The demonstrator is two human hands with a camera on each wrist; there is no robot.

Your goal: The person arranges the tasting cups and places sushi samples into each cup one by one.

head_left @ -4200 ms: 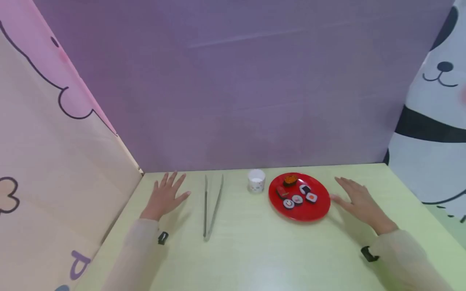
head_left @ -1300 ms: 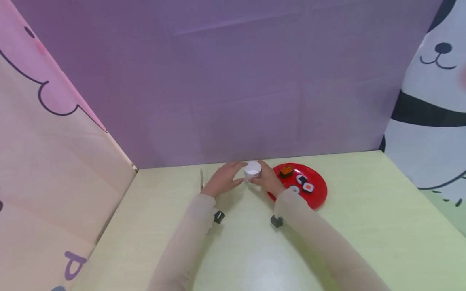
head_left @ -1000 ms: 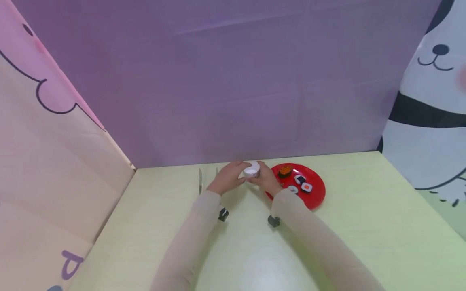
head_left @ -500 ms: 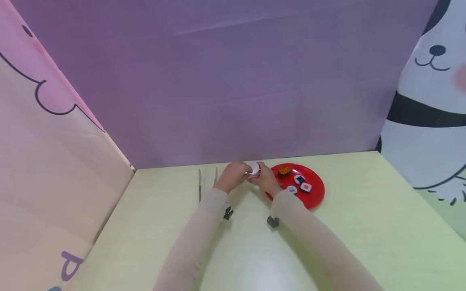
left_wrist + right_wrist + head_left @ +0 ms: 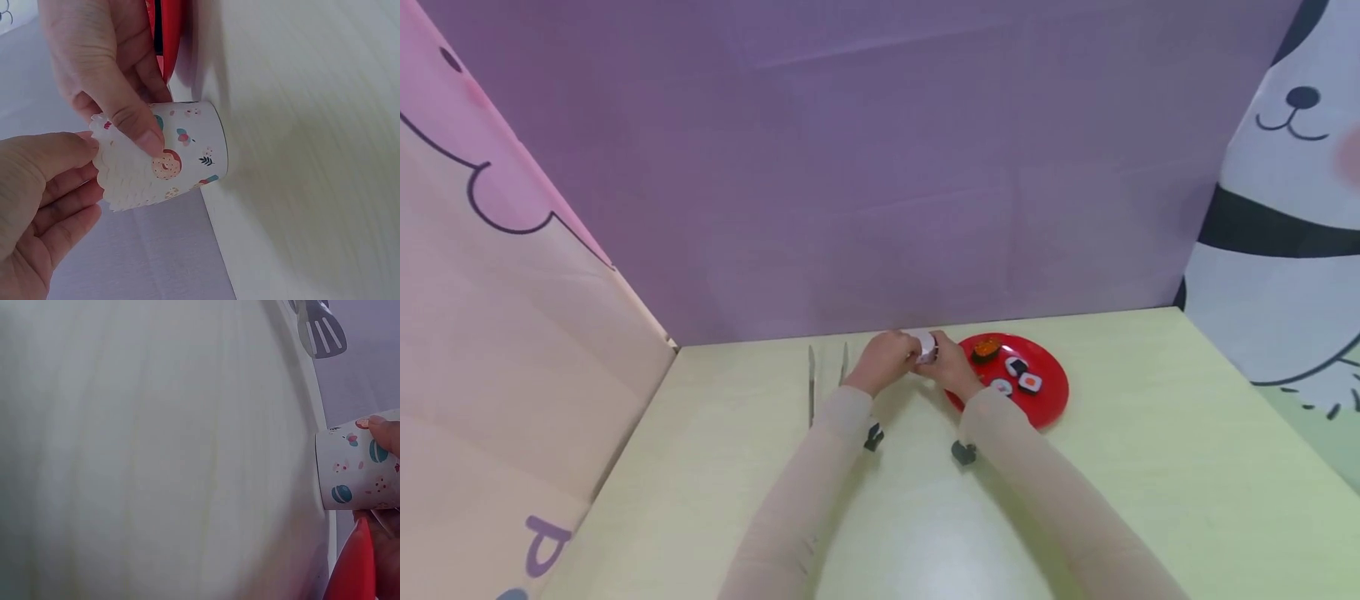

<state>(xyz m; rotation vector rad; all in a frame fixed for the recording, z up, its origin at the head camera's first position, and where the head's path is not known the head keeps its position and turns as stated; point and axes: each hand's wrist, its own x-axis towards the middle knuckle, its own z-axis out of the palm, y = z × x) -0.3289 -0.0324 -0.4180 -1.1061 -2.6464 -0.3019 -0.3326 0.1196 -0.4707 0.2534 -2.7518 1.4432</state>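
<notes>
A stack of white paper baking cups (image 5: 190, 137), printed with doughnuts and macarons, stands on the table at the back middle; layered scalloped rims show in the left wrist view. My right hand (image 5: 953, 367) grips the stack's side, its thumb (image 5: 134, 128) lying across the print. At the rim, my left hand (image 5: 886, 360) pinches the scalloped edge between thumb and forefinger, the other fingers curled loosely below. Whether one layer or more is pinched, I cannot tell. Beside the right hand lies a red plate (image 5: 1051, 408) with several toy sushi pieces (image 5: 1030, 382), partly hidden by that hand.
Left of the hands lie metal tongs (image 5: 812, 387), partly covered by the left arm; a slotted end (image 5: 322, 334) shows in the right wrist view. A purple cloth wall (image 5: 880, 183) borders the table's (image 5: 700, 467) back edge, with printed cloths at both sides.
Both hands have come in from the table's sides to the cups. The right hand has taken hold of the stack; the left has closed from spread fingers to a pinch on the rim.
</notes>
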